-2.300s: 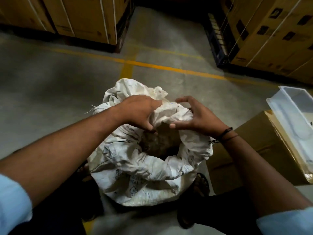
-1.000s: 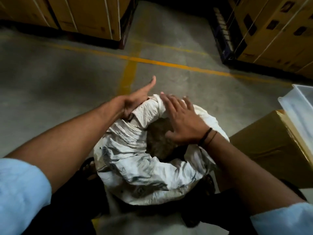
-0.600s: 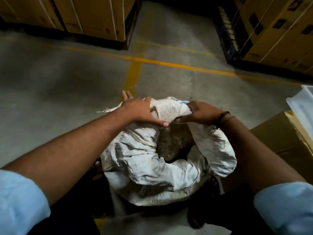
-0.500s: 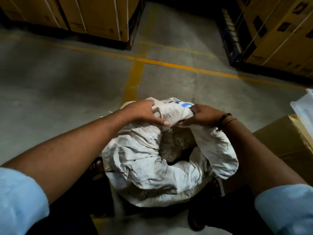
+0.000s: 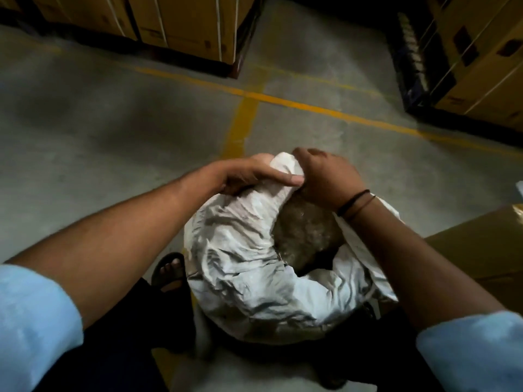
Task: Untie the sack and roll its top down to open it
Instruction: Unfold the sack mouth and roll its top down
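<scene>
A white woven sack (image 5: pixel 249 267) stands on the concrete floor between my feet. Its mouth is open and its top is rolled into a thick crumpled collar. Brownish lumpy contents (image 5: pixel 302 236) show inside the opening. My left hand (image 5: pixel 249 176) grips the far edge of the rolled rim, thumb lying along the fabric. My right hand (image 5: pixel 325 176) is closed on the same far rim right beside it, knuckles up, a dark band on the wrist. The two hands touch at the rim. No tie or string is visible.
A cardboard box (image 5: pixel 478 250) sits close on the right of the sack. Strapped cartons on pallets stand at the back left (image 5: pixel 181 21) and back right (image 5: pixel 475 58). Yellow floor lines (image 5: pixel 243 120) cross ahead. My sandalled foot (image 5: pixel 169 270) is left of the sack.
Both hands went from open and spread over the sack's mouth to gripping the far rim. They have since closed in together on it, and the far rim sits lower.
</scene>
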`<state>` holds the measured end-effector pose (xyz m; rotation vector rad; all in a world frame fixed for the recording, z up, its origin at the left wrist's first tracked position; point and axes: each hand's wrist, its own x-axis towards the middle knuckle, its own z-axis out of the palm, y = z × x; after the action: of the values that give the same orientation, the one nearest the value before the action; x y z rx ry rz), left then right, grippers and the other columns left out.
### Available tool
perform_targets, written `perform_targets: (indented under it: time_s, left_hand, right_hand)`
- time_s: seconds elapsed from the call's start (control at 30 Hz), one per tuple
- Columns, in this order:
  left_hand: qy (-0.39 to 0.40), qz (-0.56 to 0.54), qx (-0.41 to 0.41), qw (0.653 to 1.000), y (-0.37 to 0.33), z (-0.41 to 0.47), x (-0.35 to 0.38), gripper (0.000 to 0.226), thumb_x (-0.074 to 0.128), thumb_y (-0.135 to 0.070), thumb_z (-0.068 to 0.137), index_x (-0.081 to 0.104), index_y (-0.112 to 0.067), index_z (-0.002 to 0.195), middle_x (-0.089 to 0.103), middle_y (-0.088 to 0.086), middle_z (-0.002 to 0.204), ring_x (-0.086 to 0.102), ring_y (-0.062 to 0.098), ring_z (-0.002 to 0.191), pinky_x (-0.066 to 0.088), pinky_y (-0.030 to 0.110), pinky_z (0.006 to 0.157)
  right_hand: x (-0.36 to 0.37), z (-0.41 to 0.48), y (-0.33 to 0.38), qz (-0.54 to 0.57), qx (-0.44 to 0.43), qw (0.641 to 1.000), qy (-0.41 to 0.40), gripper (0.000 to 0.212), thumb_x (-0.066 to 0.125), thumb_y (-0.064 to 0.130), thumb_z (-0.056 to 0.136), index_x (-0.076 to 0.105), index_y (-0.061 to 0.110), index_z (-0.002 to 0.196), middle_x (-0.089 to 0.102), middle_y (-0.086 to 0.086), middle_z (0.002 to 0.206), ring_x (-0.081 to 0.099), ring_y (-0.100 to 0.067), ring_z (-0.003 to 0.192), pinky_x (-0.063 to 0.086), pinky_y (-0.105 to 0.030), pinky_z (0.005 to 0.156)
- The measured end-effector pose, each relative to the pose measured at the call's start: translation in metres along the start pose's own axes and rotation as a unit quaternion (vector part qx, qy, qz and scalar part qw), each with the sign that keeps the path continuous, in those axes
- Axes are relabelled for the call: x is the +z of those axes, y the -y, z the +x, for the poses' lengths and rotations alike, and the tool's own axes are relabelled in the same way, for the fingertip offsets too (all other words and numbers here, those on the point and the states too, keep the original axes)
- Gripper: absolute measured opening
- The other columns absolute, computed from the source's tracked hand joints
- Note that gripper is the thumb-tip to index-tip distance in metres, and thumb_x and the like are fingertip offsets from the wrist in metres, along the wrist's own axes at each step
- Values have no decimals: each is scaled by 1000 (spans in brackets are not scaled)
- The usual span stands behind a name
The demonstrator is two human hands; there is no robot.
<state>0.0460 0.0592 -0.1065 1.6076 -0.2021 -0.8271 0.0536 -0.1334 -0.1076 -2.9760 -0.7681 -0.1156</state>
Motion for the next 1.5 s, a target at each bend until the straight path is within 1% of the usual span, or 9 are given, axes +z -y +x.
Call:
perform_targets:
  time_s: [0.13, 0.23, 0.47, 0.73, 0.93, 1.07, 1.17, 1.3, 1.5]
  left_hand:
    - [-223, 495, -61, 838, 8, 13, 11, 136, 71, -92, 36, 26, -32, 150, 42, 9, 150, 44, 37, 136, 35, 55, 110]
    - [-123, 507, -175, 835, 23, 15, 12, 161, 74, -91, 32, -2, -28, 158, 33, 16, 159, 40, 39, 140, 35, 56, 114]
    - [-25, 88, -59, 994, 39, 7, -21, 105, 96, -20, 56, 41, -18, 145, 55, 6, 143, 57, 22, 127, 50, 38, 106]
    - [105, -290, -26, 951, 37, -21, -37, 57, 92, -15, 49, 77, -1, 102, 74, 19, 96, 73, 31, 87, 61, 40, 81]
    - [-109, 71, -117, 985, 24, -5, -35, 93, 89, -68, 46, 67, -31, 128, 64, 7, 134, 58, 35, 127, 50, 48, 104]
    - [-372, 461, -171, 787, 20, -1, -19, 103, 41, -93, 74, 54, -12, 136, 62, 15, 134, 61, 36, 121, 46, 42, 90]
    - [-391, 440, -123, 799, 10, -2, 4, 86, 27, -86, 86, 69, -13, 96, 70, 18, 113, 66, 39, 102, 44, 36, 73]
    - [-286, 312, -163, 891, 22, 2, 33, 118, 49, -94, 67, 33, -11, 151, 54, 16, 144, 55, 37, 128, 48, 41, 95]
    - [-323, 59, -183, 927, 48, 48, 17, 52, 61, -50, 90, 59, -8, 122, 73, 12, 100, 69, 26, 82, 51, 28, 62]
  right_hand:
    - [0, 12, -15, 78, 157, 973, 152, 25, 76, 34, 71, 62, 12, 70, 69, -16, 82, 62, -32, 73, 44, -29, 57]
    - [7, 20, -13, 231, 177, 923, 250, 31, 81, 34, 61, 74, 8, 76, 72, -8, 77, 62, -21, 71, 52, -32, 66]
    - [4, 27, -31, 322, 114, 898, 279, 61, 81, 50, 39, 78, 12, 87, 77, -10, 93, 70, -19, 85, 55, -49, 91]
    - [-7, 20, 24, 22, -107, 991, -83, 83, 66, 28, 72, 38, 16, 149, 57, -9, 135, 58, -34, 115, 47, -42, 94]
    - [3, 23, 16, 89, 32, 993, 70, 92, 58, 35, 73, 20, 20, 156, 66, -26, 106, 63, -46, 92, 46, -43, 71]
    - [7, 37, 11, 173, 131, 952, 214, 70, 59, 38, 60, 63, 9, 124, 66, -22, 116, 62, -38, 106, 51, -39, 89]
    - [16, 46, 5, 228, 201, 914, 269, 39, 59, 22, 86, 68, -3, 115, 64, -21, 112, 59, -37, 115, 48, -32, 95]
    - [21, 48, 0, 386, 264, 867, 171, 67, 63, 26, 57, 66, -3, 118, 64, -13, 103, 63, -28, 99, 52, -42, 96]
    - [22, 20, 27, 190, 174, 966, -15, 76, 64, 43, 77, 41, 20, 146, 56, -15, 134, 50, -34, 125, 39, -43, 104]
